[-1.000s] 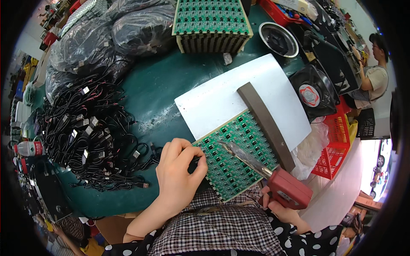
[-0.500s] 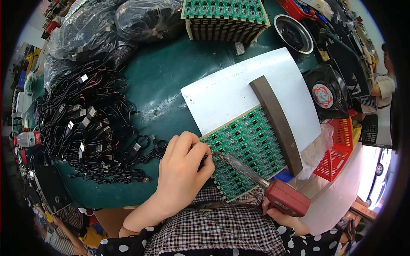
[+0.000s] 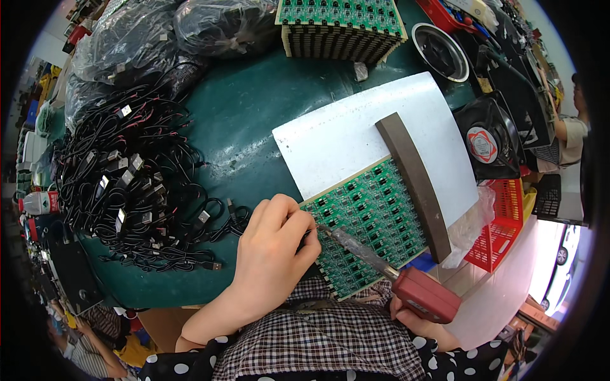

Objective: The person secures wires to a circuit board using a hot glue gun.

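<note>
A green circuit board panel [image 3: 375, 216] with many small repeated sections lies at the near edge of the table, partly on a white sheet [image 3: 356, 143]. A dark brown bar [image 3: 416, 187] rests along its right side. My right hand [image 3: 419, 324] is closed round a red soldering gun [image 3: 426, 295]; its metal tip touches or hovers just over the panel's left edge. Close to that tip, my left hand [image 3: 273, 254] is closed in a pinch at the panel's left edge. What its fingers hold is hidden.
Black USB cables [image 3: 133, 190] lie heaped on the left, below plastic-wrapped bundles [image 3: 127, 47]. A stack of circuit boards [image 3: 343, 35] stands at the back. On the right are a round metal dish [image 3: 440, 52], a black fan [image 3: 486, 136] and a red basket [image 3: 499, 222].
Both hands and the soldering gun keep nearly the same place against the panel. The whole view has shifted slightly.
</note>
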Available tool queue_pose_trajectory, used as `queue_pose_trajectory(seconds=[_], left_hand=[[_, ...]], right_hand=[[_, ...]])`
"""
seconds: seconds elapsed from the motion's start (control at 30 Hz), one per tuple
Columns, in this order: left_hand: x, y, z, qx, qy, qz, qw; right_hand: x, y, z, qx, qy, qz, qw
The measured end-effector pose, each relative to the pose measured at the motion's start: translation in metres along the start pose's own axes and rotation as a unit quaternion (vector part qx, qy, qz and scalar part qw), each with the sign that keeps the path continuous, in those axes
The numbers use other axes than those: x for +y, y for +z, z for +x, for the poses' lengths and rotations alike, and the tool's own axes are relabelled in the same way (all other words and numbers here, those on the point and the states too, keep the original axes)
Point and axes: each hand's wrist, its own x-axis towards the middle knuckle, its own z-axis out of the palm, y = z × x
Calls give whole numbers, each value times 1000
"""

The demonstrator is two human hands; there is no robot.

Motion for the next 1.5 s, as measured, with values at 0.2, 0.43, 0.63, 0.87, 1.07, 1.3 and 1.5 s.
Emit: queue_pose_trajectory(seconds=[0.2, 0.43, 0.63, 0.87, 1.07, 1.3, 1.5], left_hand=[[0, -1, -3, 9, -1, 17, 1000], [2, 0, 0, 4, -1, 26, 1000], [5, -2, 0, -3, -5, 31, 999], [7, -3, 1, -9, -13, 44, 999], [2, -6, 0, -16, -13, 6, 1000], [-12, -10, 2, -39, -27, -87, 995], [-8, -16, 3, -52, 38, -57, 996]], right_hand=[[-5, 0, 2, -3, -16, -36, 999], [1, -5, -6, 18, 11, 147, 989], [16, -8, -12, 0, -42, 114, 993], [9, -6, -14, -1, -30, 124, 992], [9, -3, -15, 2, -10, 151, 988], [13, -2, -16, 4, -44, 100, 994], [6, 2, -17, 10, -8, 154, 988]])
